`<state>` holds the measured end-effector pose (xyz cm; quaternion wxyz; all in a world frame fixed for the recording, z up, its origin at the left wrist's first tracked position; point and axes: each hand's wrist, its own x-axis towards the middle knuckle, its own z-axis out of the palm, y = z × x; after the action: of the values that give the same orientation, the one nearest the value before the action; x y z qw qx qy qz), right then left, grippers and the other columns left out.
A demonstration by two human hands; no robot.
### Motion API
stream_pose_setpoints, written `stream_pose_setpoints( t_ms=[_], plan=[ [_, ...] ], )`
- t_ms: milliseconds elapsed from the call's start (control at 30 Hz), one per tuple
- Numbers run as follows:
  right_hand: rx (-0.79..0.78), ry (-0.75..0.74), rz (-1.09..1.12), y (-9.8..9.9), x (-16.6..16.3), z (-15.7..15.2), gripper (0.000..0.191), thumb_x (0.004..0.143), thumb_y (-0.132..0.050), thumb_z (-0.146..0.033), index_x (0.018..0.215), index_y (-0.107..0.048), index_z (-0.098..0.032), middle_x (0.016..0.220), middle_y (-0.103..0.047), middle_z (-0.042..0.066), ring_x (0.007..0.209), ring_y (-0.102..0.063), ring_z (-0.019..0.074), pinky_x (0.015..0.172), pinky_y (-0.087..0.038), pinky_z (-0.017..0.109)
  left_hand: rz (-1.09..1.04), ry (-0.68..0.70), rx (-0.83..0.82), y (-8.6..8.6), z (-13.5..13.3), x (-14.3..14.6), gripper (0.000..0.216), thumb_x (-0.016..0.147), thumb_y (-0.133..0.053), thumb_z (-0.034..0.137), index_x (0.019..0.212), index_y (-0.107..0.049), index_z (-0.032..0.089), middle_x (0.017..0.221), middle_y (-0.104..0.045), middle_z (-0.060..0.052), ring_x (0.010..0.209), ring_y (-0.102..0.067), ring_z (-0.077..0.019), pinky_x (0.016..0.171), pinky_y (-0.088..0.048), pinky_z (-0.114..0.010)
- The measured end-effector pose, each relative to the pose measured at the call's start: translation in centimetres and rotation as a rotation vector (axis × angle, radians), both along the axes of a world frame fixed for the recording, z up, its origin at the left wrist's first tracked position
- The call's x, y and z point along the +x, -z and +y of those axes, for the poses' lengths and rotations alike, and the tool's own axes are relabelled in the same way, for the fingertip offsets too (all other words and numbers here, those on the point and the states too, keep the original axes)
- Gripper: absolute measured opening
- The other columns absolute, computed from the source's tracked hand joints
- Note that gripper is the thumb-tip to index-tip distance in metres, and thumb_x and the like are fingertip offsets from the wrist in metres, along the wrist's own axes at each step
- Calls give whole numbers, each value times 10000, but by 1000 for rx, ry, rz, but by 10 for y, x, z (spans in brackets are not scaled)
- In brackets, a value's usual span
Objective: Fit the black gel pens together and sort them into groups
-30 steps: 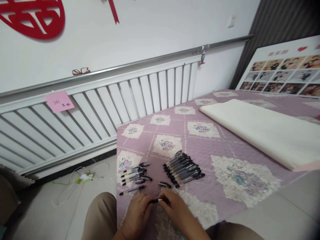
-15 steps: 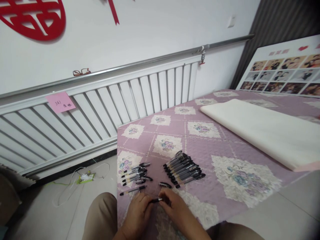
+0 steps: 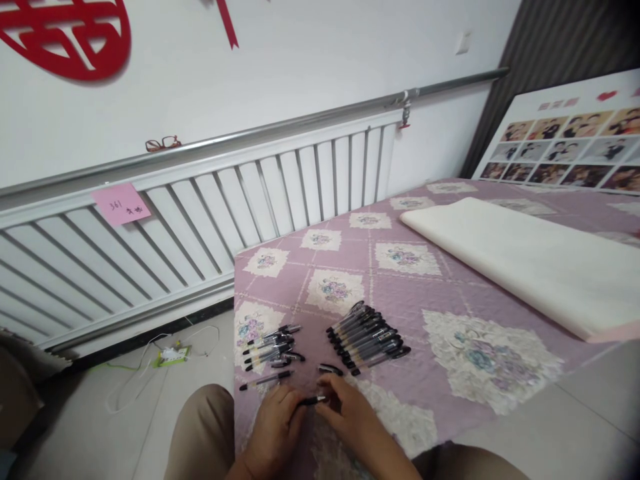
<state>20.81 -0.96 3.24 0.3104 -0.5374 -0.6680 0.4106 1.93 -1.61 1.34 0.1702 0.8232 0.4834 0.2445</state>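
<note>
My left hand point(image 3: 274, 427) and my right hand point(image 3: 347, 415) meet at the near edge of a purple quilted bed point(image 3: 450, 293), both pinching one black pen point(image 3: 311, 401) held level between them. Just beyond my right hand lies a loose black pen cap point(image 3: 330, 369). A neat row of capped black pens point(image 3: 367, 337) lies ahead to the right. A looser group of pens point(image 3: 270, 347) lies to the left, with a single pen point(image 3: 265, 380) near my left hand.
A folded cream cloth point(image 3: 525, 263) lies across the bed's right side, with a photo board point(image 3: 565, 150) behind it. A white slatted radiator cover point(image 3: 200, 220) with a pink note point(image 3: 120, 203) lines the wall. Cables point(image 3: 165, 353) lie on the floor at left.
</note>
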Motion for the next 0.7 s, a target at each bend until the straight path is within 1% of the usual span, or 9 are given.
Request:
stream_pose_setpoints(
  t_ms=[100,167,300,400,500,600,700],
  plan=[
    [39,-17,-12,-2,0,1,108,791,-518,-237,828,-613,-203,837,-646,21,806,-583,174,717,-403,264,11,-2,2,-1,0,0,182,915,-440,218,999,-601,236,918,-635,-43,876,-573,-207,779,-472,-349],
    [48,-5,17,-1,3,3,127,805,-497,-252,789,-614,-205,812,-650,18,797,-588,174,720,-410,267,13,-9,4,0,0,0,191,918,-429,222,998,-603,234,914,-635,-46,872,-575,-207,775,-474,-349],
    [18,61,99,3,9,5,150,798,-488,-266,855,-614,-209,800,-659,9,754,-600,166,697,-437,262,12,-20,14,4,0,-1,198,921,-419,232,989,-606,237,902,-632,-46,864,-577,-205,768,-481,-346],
    [9,84,101,5,11,5,158,777,-488,-244,864,-616,-212,794,-662,4,725,-601,160,676,-447,258,14,-24,46,9,1,-3,220,915,-427,219,1056,-594,237,922,-634,-53,874,-579,-207,774,-488,-350],
    [22,99,87,8,11,5,167,768,-494,-252,855,-630,-212,795,-669,9,733,-608,166,691,-456,268,6,-17,89,12,1,-4,244,910,-432,212,1098,-586,236,923,-639,-57,867,-585,-203,764,-498,-340],
    [53,139,65,11,12,7,202,788,-485,-292,880,-642,-204,808,-676,26,749,-613,179,708,-463,287,-5,-24,88,11,2,-3,228,905,-437,202,1060,-601,237,922,-640,-53,868,-588,-197,767,-503,-331],
    [99,155,22,14,14,9,215,782,-480,-279,883,-651,-198,846,-680,44,782,-618,192,734,-468,307,-16,-40,70,8,2,-2,229,896,-444,183,1056,-598,237,957,-638,-53,907,-585,-196,802,-501,-338]
  ],
)
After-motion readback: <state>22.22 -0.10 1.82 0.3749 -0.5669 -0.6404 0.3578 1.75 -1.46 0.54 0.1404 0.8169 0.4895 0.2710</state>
